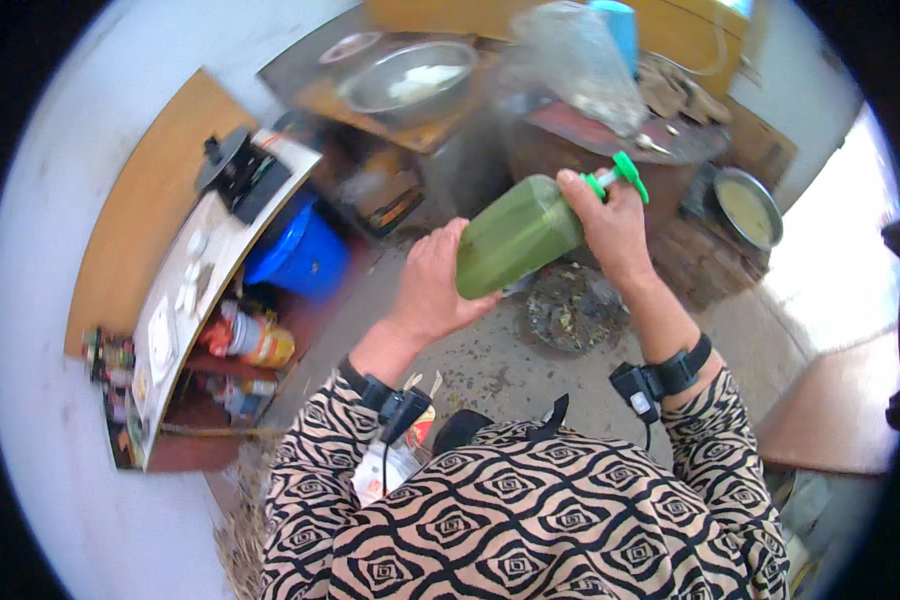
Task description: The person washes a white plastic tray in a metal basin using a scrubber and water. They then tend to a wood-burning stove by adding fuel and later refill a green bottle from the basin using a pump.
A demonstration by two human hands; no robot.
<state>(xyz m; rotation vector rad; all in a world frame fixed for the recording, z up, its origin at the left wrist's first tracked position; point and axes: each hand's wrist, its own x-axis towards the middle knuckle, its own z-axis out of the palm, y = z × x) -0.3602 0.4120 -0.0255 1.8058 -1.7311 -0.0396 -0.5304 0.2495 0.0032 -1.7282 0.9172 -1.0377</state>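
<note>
A large clear bottle of green liquid (521,234) is held tilted in front of me, its green pump top (630,178) pointing up to the right. My left hand (436,281) cups the bottle's base. Around the shoulder and neck, just below the pump, my right hand (609,223) is closed. The right fingers are partly hidden behind the neck. Below the bottle, on the floor, lies a round heap of dark scraps (576,307); whether a container holds it I cannot tell.
On the left stands a shelf unit (229,255) with a blue bucket (300,251) beside it. A metal basin (412,79) rests on a wooden board at the back. A plastic bag (581,64) sits at back right, and a bowl of pale liquid (748,210) stands to the right.
</note>
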